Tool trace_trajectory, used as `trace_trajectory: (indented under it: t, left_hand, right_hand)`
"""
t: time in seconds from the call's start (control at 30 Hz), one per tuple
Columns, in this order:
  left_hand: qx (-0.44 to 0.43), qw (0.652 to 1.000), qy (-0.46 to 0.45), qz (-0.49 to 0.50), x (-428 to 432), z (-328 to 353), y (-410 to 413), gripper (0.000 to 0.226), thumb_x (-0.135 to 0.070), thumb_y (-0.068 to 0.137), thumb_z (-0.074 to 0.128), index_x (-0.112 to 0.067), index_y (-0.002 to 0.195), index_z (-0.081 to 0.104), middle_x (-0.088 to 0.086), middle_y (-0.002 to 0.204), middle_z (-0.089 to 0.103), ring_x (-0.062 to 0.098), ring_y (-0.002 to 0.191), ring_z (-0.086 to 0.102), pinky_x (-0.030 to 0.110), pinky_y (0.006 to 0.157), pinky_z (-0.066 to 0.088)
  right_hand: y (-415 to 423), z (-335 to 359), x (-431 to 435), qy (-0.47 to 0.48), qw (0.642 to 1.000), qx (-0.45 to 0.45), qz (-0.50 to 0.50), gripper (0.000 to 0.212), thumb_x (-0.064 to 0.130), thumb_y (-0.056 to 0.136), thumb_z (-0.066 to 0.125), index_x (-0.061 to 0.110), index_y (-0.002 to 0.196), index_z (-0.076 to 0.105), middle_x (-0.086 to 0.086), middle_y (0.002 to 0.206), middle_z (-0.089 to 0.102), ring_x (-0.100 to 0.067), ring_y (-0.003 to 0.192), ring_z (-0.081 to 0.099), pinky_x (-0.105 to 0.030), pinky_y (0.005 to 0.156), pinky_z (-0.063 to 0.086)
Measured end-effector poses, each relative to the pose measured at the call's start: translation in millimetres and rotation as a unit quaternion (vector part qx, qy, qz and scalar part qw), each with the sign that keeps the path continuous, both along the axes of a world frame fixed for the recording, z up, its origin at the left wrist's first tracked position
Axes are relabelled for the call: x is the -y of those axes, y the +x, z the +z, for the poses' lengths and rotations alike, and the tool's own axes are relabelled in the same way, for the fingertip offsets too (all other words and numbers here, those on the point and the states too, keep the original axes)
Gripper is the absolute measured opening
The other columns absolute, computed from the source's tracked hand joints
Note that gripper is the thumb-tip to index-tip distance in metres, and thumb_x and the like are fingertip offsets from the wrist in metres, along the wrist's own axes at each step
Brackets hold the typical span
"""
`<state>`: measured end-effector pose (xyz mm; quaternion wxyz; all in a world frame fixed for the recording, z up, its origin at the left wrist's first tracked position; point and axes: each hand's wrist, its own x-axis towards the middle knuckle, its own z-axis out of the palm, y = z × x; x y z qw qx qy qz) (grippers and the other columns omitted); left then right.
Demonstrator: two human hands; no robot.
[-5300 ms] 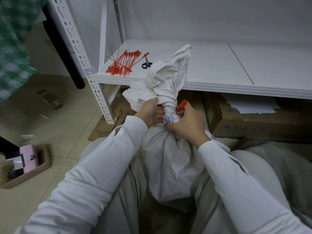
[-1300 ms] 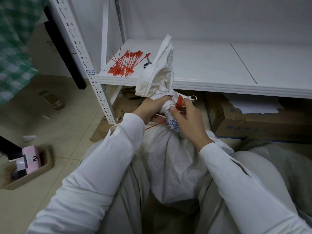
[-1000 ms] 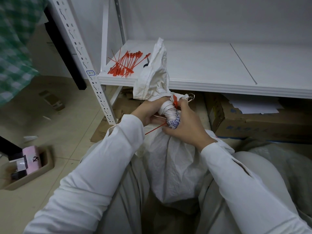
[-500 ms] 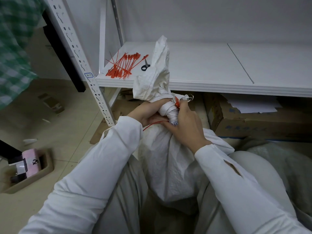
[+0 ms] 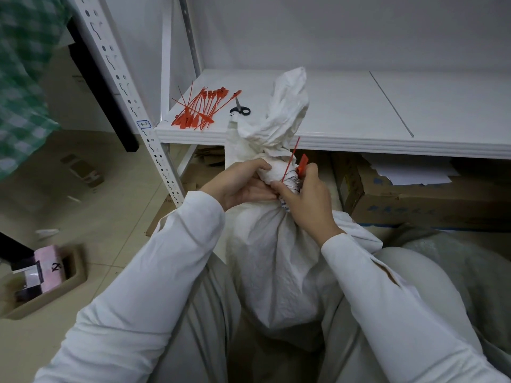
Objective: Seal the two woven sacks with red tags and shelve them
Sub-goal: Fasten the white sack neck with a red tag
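2 hands are working at the gathered neck of 1 white woven sack (image 5: pixel 276 261), which is standing between the person's knees, near the shelf's front edge. The left hand (image 5: pixel 237 183) is wrapping around the twisted neck and squeezing it closed. The right hand (image 5: pixel 307 200) is pinching a red seal tag (image 5: pixel 301 163) against the neck, its thin tail sticking up and left past the loose sack top. Whether the tag is locked tight is not clear, so sealing seems underway, not finished. Farther off on the white shelf (image 5: pixel 359 111), which is holding no sack, a bundle of spare red tags (image 5: pixel 201 109) is lying left of small scissors (image 5: pixel 240 109). A 2nd sack may be the grey bulk at the right, but I cannot tell. Shelving is left to do.
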<state>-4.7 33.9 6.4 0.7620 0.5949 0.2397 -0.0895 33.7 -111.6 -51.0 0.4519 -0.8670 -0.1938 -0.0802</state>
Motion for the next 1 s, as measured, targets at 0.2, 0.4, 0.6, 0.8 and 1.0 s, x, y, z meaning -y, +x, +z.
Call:
trace_trajectory:
  t: [0.2, 0.4, 0.6, 0.8, 1.0]
  left_hand:
    - [-0.023, 0.997, 0.077, 0.001, 5.7, 0.5, -3.5, 0.032, 0.000, 0.084, 0.043, 0.014, 0.109, 0.058, 0.032, 0.101, 0.066, 0.037, 0.085, 0.068, 0.033, 0.070, 0.061]
    - [-0.002, 0.927, 0.375, -0.021, 3.4, -8.7, -14.0, 0.025, -0.014, 0.084, 0.060, 0.009, 0.083, 0.069, 0.021, 0.076, 0.072, 0.028, 0.069, 0.072, 0.036, 0.070, 0.061]
    - [0.167, 0.821, 0.546, 0.021, 11.0, -13.3, -22.0, 0.025, -0.027, 0.074, 0.078, -0.009, 0.071, 0.061, -0.002, 0.063, 0.062, 0.006, 0.055, 0.057, 0.016, 0.057, 0.047]
    - [0.294, 0.799, 0.525, -0.005, 23.6, -19.0, -16.7, 0.020, -0.015, 0.079, 0.077, -0.011, 0.098, 0.074, -0.001, 0.093, 0.071, 0.000, 0.080, 0.060, 0.006, 0.075, 0.045]
    - [0.289, 0.821, 0.492, 0.003, 26.3, -22.2, -12.4, 0.012, -0.010, 0.078, 0.077, -0.011, 0.090, 0.074, 0.001, 0.086, 0.071, 0.003, 0.075, 0.062, 0.009, 0.071, 0.048]
  right_hand:
    - [3.8, -4.1, -0.9, 0.037, 0.998, -0.047, -0.005, 0.047, 0.042, 0.081, 0.074, 0.009, 0.095, 0.043, 0.000, 0.088, 0.059, -0.018, 0.077, 0.055, -0.027, 0.056, 0.033]
    - [3.8, -8.2, -3.7, 0.015, 0.998, -0.056, 0.001, 0.036, 0.037, 0.084, 0.070, 0.015, 0.095, 0.044, 0.008, 0.079, 0.052, -0.006, 0.068, 0.049, -0.020, 0.053, 0.031]
    - [-1.4, -4.5, -4.2, 0.015, 0.998, -0.063, 0.008, 0.032, 0.035, 0.087, 0.067, 0.015, 0.092, 0.044, 0.007, 0.078, 0.052, -0.003, 0.066, 0.046, -0.019, 0.052, 0.030]
    - [-4.0, -7.6, -5.5, 0.017, 0.997, -0.075, 0.024, 0.028, 0.034, 0.088, 0.066, 0.012, 0.097, 0.051, 0.002, 0.084, 0.058, -0.007, 0.070, 0.050, -0.027, 0.062, 0.042]
    - [-4.9, -6.6, -2.5, 0.021, 0.996, -0.078, 0.032, 0.028, 0.032, 0.088, 0.068, 0.016, 0.088, 0.045, 0.011, 0.074, 0.050, -0.001, 0.065, 0.046, -0.018, 0.052, 0.029]
